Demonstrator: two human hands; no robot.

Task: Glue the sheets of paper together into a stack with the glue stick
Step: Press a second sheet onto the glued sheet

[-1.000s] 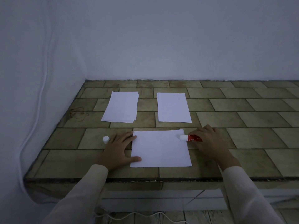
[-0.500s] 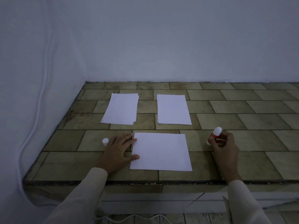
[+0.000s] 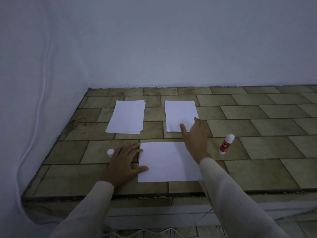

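Note:
A single white sheet (image 3: 167,162) lies near the front edge of the tiled counter. My left hand (image 3: 125,162) rests flat with its fingers spread, its thumb and fingertips on the sheet's left edge. Behind it lie two paper piles, the left pile (image 3: 126,116) and the right pile (image 3: 180,114). My right hand (image 3: 196,134) reaches over the near right corner of the right pile, fingers apart and holding nothing. The red glue stick (image 3: 226,144) stands upright and uncapped on the counter to the right. Its white cap (image 3: 110,152) stands just left of my left hand.
The tiled counter (image 3: 257,172) meets a wall behind and another on the left. Its front edge runs below the sheet. A white cable (image 3: 36,117) hangs down the left wall.
My right hand has set the glue stick down upright on the right and let go of it. It has since moved left and forward to the right pile. My left hand has stayed put.

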